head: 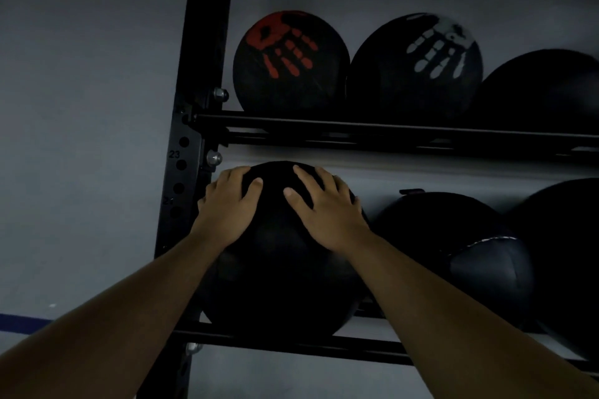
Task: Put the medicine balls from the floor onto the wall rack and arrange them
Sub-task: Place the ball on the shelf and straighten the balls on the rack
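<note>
A large black medicine ball rests on the lower rails of the black wall rack, at its left end beside the upright post. My left hand lies spread over the ball's upper left. My right hand lies spread over its upper right. Both palms press on the ball with fingers apart. To its right on the same shelf sits a stitched black ball, then another dark ball cut by the frame edge.
The upper shelf holds a ball with a red handprint, one with a white handprint and a dark ball at the right. The perforated upright post stands against a grey wall. A blue stripe runs low on the left.
</note>
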{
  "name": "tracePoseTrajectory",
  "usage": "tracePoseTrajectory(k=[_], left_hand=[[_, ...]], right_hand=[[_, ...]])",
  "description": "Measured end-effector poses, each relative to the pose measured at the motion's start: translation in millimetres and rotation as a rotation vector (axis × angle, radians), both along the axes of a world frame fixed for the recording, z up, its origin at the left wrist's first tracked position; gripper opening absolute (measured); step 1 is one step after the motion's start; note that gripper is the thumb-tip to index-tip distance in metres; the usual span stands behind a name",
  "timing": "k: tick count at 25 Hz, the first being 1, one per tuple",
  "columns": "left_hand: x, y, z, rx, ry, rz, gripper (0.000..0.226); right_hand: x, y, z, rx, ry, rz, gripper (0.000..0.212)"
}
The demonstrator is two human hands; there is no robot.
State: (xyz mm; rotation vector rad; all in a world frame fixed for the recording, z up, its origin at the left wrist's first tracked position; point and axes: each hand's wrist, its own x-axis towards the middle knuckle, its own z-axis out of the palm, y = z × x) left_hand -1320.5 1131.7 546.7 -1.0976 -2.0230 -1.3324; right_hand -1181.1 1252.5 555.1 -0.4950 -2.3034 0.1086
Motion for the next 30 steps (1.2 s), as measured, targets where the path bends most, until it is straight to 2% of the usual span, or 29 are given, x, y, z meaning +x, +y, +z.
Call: tracePoseTrajectory(k=[4,10,18,25,30], left_hand=[[40,12,23,-0.065,0.187,0.027,0.037],[157,65,62,-0.170,0.386,-0.066,0.029],[300,178,113,-0.028,0.538,-0.120,0.030],[334,242,173,0.061,0.628,-0.105,0.037],[345,293,196,0.083,0.637,-0.121,0.042]], right_hand=[[39,15,14,0.020,0.066,0.052,0.051],[161,76,41,0.080,0.180,-0.047,0.037],[344,185,98,0.226,0.244,-0.224,0.032],[401,247,148,0.224,0.332,-0.368,0.035],[402,285,182,0.177,0.419,-0.334,0.042]])
